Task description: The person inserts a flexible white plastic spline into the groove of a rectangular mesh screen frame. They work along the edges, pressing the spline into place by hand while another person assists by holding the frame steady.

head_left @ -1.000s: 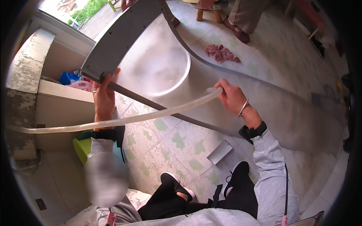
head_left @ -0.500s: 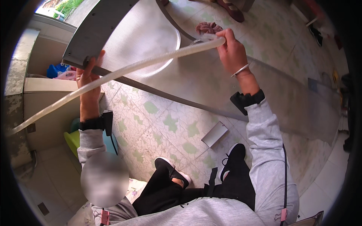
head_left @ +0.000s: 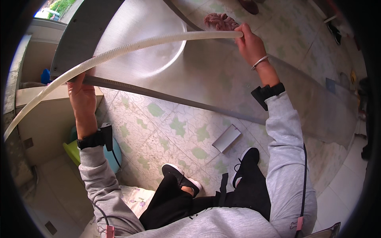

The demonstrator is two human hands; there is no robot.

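My right hand (head_left: 252, 47) is closed round the end of a whitish corrugated hose (head_left: 131, 46), raised above the panel. From there the hose bows across to the far left and drops out of sight. At the left, my left hand (head_left: 82, 95) grips the near corner of a large dark grey panel (head_left: 75, 49); its fingertips are partly hidden by the edge and the hose. Set in the panel is a finely ribbed, translucent round part (head_left: 139, 45). A hazy see-through sheet (head_left: 222, 87) stretches right from it, and the floor shows through.
A crumpled brownish-pink cloth (head_left: 221, 22) lies beyond my right hand. On the patterned tile floor is a small open box (head_left: 227, 138), just ahead of my shoes. A beige cabinet (head_left: 51, 119) stands at left, beside a green basin (head_left: 72, 152) and a blue one (head_left: 114, 154).
The hose end has gone up and to the right with my right hand, and the hose now arches higher. My left hand and the panel's corner have shifted left and slightly nearer.
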